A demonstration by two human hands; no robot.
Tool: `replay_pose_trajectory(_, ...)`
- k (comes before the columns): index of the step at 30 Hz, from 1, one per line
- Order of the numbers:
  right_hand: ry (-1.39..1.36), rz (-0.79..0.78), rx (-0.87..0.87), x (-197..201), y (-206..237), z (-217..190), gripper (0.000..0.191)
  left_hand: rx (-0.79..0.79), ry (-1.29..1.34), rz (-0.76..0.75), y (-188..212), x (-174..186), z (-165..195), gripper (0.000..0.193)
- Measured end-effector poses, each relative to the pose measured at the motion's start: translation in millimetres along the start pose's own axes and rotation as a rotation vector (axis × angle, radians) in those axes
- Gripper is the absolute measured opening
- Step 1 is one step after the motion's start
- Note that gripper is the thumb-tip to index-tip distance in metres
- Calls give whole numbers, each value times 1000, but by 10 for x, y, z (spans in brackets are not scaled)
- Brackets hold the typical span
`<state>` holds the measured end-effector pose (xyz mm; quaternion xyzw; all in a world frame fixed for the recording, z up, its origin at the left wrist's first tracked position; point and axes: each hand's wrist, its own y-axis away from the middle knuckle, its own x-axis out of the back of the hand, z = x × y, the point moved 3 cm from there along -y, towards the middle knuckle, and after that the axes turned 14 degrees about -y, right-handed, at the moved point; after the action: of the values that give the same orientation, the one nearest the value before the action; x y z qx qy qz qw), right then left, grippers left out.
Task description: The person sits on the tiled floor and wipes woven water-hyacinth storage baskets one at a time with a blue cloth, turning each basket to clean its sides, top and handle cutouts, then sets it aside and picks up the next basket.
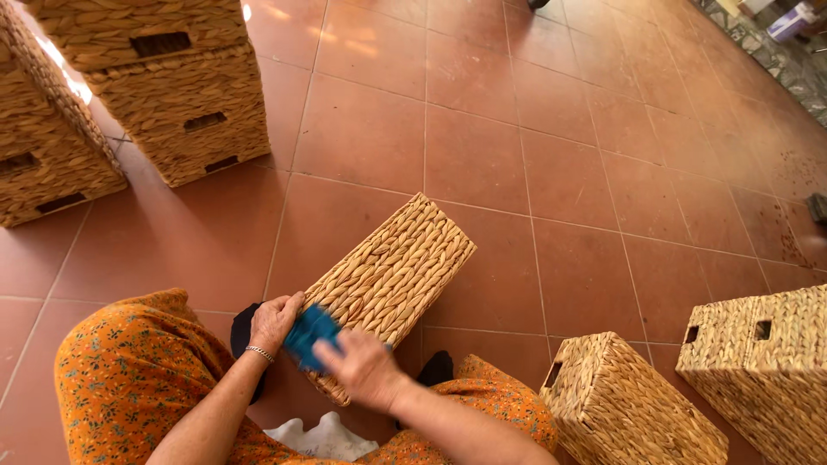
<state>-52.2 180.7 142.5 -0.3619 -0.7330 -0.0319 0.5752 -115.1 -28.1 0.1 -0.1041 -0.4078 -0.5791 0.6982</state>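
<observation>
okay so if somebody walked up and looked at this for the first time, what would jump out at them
First, the long rectangular woven straw basket lying tilted in the middle, its near end at the person's lap. The left hand steadies its edge while the right hand presses a blue cloth on it. Matching woven baskets stand stacked top left and lower right on the red tiled floor.

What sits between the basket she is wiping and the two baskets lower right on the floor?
Only bare red floor tile lies between the held woven basket and the nearest floor basket, as the head view shows.

Single head-worn view, looking steeply down, close over lap, tiled floor (482, 164) beyond
</observation>
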Motion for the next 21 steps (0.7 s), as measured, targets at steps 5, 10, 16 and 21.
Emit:
replay_pose_trajectory(5,-2,-16,-61,-55,75,538,17,-102,-29,-70,27,-86,-21,50)
replay_pose_trajectory(10,263,269,-543,240,218,1973,16,-95,93,-95,228,-79,50,44)
replay_pose_trajectory(16,225,201,-512,200,131,1386,30,-70,8,-43,203,-32,61,45)
replay_pose_trajectory(21,-26,21,-72,2,60,29,33,-58,29,-20,146,-62,-64,45)
